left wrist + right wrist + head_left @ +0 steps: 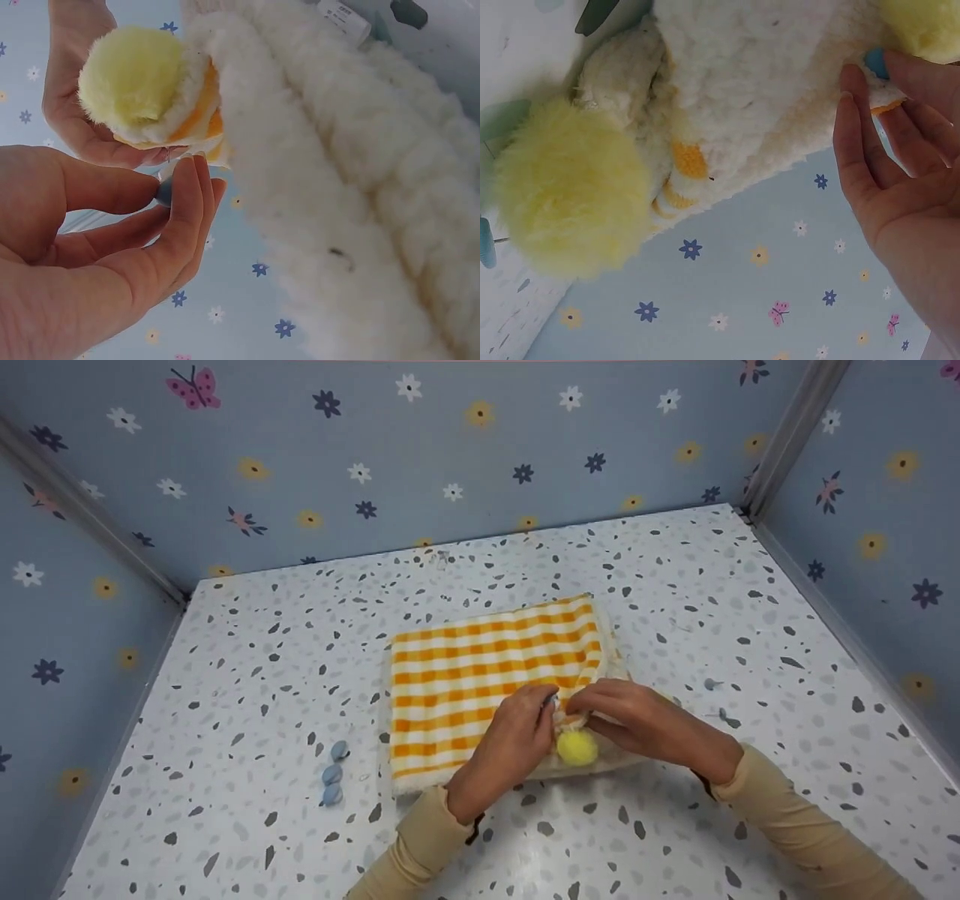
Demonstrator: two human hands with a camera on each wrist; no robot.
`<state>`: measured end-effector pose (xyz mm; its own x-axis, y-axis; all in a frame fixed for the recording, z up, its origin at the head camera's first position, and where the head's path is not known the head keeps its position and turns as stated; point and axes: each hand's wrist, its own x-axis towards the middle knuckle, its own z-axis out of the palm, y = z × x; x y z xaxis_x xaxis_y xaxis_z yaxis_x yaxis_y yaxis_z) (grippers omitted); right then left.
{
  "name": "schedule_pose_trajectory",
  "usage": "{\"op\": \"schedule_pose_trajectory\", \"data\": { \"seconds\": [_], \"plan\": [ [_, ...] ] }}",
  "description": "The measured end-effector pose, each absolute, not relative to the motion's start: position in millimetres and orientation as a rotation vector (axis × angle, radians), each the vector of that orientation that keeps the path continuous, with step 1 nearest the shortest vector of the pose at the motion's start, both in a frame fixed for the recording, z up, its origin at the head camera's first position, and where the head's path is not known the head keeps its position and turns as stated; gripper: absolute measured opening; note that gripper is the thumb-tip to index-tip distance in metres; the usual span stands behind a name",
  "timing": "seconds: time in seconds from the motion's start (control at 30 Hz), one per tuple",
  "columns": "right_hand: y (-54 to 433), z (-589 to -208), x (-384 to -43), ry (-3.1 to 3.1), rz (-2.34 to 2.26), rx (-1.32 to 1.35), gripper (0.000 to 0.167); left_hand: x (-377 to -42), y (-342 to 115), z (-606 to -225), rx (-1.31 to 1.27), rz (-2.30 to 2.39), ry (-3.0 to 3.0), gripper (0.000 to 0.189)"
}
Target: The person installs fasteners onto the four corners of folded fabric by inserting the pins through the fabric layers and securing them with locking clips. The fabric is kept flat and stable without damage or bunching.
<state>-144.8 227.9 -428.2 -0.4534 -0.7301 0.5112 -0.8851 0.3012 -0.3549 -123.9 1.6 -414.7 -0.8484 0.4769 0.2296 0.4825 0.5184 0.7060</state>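
Left hand (516, 727) pinched a pin (163, 193); right hand (641, 716) gripped checked cloth (465, 682).
Pompom (577, 748) lay between; two pins (712, 684) right, blue pieces (331, 774) lower left; walls (420, 450) edged the table (247, 697).

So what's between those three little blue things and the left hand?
In the head view, going from the three blue things to the left hand, you cross a strip of speckled tabletop, then part of the checked cloth.
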Motion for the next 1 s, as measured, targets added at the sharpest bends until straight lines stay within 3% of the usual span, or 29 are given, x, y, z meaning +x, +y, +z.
{"op": "schedule_pose_trajectory", "data": {
  "seconds": [0.53, 1.0],
  "plan": [
    [229.1, -427.7, -143.9, -2.499, 0.985, 1.382, 0.033, -118.8, 4.7, -417.0, -1.050, -1.128, -2.687, 0.029],
    [226.4, -429.9, -143.6, -2.455, 1.003, 1.306, 0.040, -118.0, -0.2, -420.7, -1.101, -1.174, -2.691, 0.053]
  ]
}}
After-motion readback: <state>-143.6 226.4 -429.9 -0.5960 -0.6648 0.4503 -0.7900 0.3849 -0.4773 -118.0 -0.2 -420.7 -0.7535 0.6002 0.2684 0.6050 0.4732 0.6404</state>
